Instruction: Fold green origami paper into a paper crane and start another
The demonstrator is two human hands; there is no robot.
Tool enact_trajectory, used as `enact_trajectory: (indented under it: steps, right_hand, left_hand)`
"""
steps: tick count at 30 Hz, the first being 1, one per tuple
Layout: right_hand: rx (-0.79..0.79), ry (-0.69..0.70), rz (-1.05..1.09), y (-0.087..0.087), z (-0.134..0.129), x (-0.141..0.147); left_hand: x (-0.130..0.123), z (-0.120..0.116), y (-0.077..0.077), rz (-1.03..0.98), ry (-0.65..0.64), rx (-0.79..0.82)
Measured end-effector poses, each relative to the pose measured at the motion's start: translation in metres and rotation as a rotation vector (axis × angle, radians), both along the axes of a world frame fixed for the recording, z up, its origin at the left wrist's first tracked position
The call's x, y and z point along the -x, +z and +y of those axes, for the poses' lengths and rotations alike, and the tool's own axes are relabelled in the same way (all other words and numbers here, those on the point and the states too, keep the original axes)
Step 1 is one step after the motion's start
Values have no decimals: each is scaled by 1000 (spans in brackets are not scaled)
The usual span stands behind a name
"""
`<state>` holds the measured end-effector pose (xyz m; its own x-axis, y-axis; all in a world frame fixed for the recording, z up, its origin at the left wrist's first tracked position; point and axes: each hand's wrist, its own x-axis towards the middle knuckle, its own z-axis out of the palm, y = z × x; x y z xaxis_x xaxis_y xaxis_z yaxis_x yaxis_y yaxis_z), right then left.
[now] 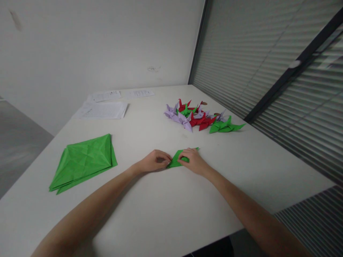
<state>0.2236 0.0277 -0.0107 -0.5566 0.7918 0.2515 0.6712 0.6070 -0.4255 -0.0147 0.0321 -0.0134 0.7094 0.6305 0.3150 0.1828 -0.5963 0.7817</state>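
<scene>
A small piece of folded green origami paper [175, 160] lies on the white table between my hands. My left hand [155, 160] pinches its left corner between thumb and forefinger. On the paper's right half, my right hand [194, 161] presses down with its fingers drawn together, covering much of that side. A thin green tip sticks out beyond the right fingers. The exact fold under the fingers is hidden.
To the left lies a stack of creased green paper sheets [85, 157]. Several folded paper cranes [198, 117] in red, lilac and green are heaped at the back right. Printed papers [104, 110] lie at the back left. A window with blinds [268, 71] borders the table's right side.
</scene>
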Motion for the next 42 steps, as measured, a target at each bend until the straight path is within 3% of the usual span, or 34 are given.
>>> enact_trajectory:
  steps: [3, 14, 23, 27, 33, 38, 42]
  right_hand:
    - [9, -2, -1, 0, 0, 0]
    - [-35, 42, -24, 0, 0, 0]
    - [-11, 80, -15, 0, 1, -3]
    - [2, 84, -31, 0, -1, 0]
    - [-19, 98, -67, 9, -3, -3]
    - [-46, 29, -61, 20, 5, -23]
    - [81, 17, -4, 14, 10, -25]
  left_hand:
    - [3, 2, 2, 17, -58, -65]
    - [4, -6, 4, 163, 38, -151]
    - [7, -7, 7, 203, 24, -174]
    - [2, -13, 11, 252, 23, -294]
    - [-6, -23, 15, 343, -77, -452]
    - [-5, -21, 18, 382, 26, -487]
    - [-9, -25, 19, 428, 161, -608]
